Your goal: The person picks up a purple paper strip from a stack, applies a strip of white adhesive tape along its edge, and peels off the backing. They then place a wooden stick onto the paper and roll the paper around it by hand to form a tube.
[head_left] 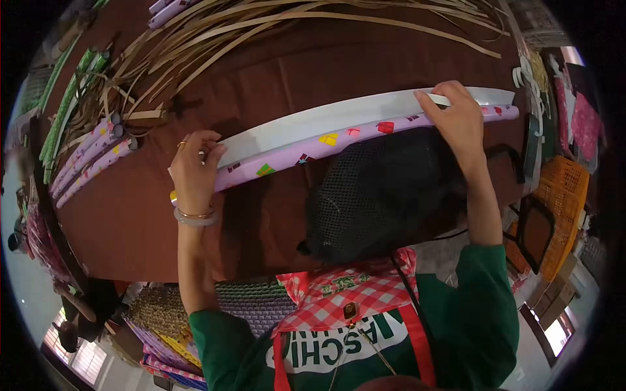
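A long roll of lilac wrapping paper (280, 158) printed with coloured gift boxes lies across the brown-covered table. Its loose edge stands up along the far side and shows the white back (313, 118). My left hand (195, 169), with a ring and bangles at the wrist, is closed on the paper near the roll's left end. Toward the right end, my right hand (458, 120) pinches the white edge between thumb and fingers. A black mesh bag (372, 189) sits just in front of the roll, below my right hand.
Long tan flat strips (261, 29) lie across the back of the brown table cover (130, 225). Several lilac rolls (88, 153) and green rolls (65, 98) rest at the left. White cord (529, 81) lies by the right edge; an orange woven chair (564, 202) stands beyond.
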The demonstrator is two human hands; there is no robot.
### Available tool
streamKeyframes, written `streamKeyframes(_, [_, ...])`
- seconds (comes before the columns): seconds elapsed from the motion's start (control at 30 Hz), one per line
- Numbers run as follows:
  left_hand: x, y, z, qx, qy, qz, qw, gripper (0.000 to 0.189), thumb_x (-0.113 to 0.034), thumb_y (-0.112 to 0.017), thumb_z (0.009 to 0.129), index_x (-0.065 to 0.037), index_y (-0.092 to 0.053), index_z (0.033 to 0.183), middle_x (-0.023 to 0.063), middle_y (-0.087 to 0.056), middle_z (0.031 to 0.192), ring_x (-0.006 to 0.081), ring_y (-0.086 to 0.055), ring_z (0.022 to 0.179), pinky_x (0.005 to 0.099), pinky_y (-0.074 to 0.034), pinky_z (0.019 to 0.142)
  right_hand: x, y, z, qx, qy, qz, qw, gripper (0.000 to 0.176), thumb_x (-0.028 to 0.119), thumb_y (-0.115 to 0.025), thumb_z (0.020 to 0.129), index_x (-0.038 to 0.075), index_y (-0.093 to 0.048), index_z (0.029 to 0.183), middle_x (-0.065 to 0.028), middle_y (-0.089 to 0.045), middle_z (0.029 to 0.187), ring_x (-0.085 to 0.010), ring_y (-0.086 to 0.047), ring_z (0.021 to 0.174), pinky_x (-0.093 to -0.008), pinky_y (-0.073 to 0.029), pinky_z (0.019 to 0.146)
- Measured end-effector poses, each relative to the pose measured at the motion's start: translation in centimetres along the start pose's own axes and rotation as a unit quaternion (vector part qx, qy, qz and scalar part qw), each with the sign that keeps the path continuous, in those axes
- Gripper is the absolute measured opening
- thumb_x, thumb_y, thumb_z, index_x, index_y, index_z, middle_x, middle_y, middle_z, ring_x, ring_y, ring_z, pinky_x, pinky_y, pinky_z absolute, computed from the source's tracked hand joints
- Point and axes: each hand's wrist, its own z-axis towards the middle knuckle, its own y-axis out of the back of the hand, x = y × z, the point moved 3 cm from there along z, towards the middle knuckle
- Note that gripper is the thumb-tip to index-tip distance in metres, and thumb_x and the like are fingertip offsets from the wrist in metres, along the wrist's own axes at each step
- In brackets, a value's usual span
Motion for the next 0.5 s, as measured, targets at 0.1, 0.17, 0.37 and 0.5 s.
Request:
streamKeyframes(0.1, [0.14,0.31,0.05,0.034,0.012,0.015,0.999,0.019,-0.003,-0.066,0.073,-0.005,-0.061,0.091,0.0058,-0.060,0.078,0.0148,-0.059,0.071,0.0269,-0.047,0.062,-0.16,-0.29,0.08,-0.002,0.004,-0.021,1.000,0.028,0.027,-0.068,0.073,0.000,-0.061,0.078,-0.0088,-0.060,0.082,-0.0250,-0.058,0.076,-0.0322,-0.045,0.067])
streamKeyframes(0.17, [-0.16,0.21,0.01,0.024,0.019,-0.001,1.000,0.018,-0.002,-0.067,0.071,-0.005,-0.061,0.088,0.0058,-0.059,0.076,0.0151,-0.058,0.068,0.0271,-0.047,0.060,-0.33,-0.59,0.04,-0.007,0.006,-0.023,1.000,0.028,0.027,-0.068,0.073,0.000,-0.061,0.078,-0.0087,-0.060,0.082,-0.0248,-0.059,0.075,-0.0325,-0.046,0.066])
streamKeyframes(0.37, [-0.20,0.12,0.04,0.013,0.013,-0.015,1.000,0.018,-0.001,-0.067,0.069,-0.005,-0.061,0.085,0.0056,-0.058,0.075,0.0150,-0.056,0.065,0.0272,-0.046,0.057,0.07,-0.69,-0.14,-0.060,0.053,-0.033,0.996,0.036,0.036,-0.066,0.073,0.001,-0.056,0.068,-0.0081,-0.055,0.073,-0.0279,-0.056,0.066,-0.0387,-0.045,0.057])
streamKeyframes(0.5, [-0.38,0.20,0.05,0.016,0.010,0.005,1.000,0.018,-0.001,-0.067,0.069,-0.005,-0.061,0.085,0.0055,-0.058,0.075,0.0150,-0.056,0.065,0.0270,-0.046,0.057,0.28,-0.65,-0.19,-0.065,0.058,-0.052,0.995,0.036,0.036,-0.065,0.074,0.002,-0.056,0.068,-0.0084,-0.054,0.072,-0.0282,-0.056,0.067,-0.0397,-0.045,0.056])
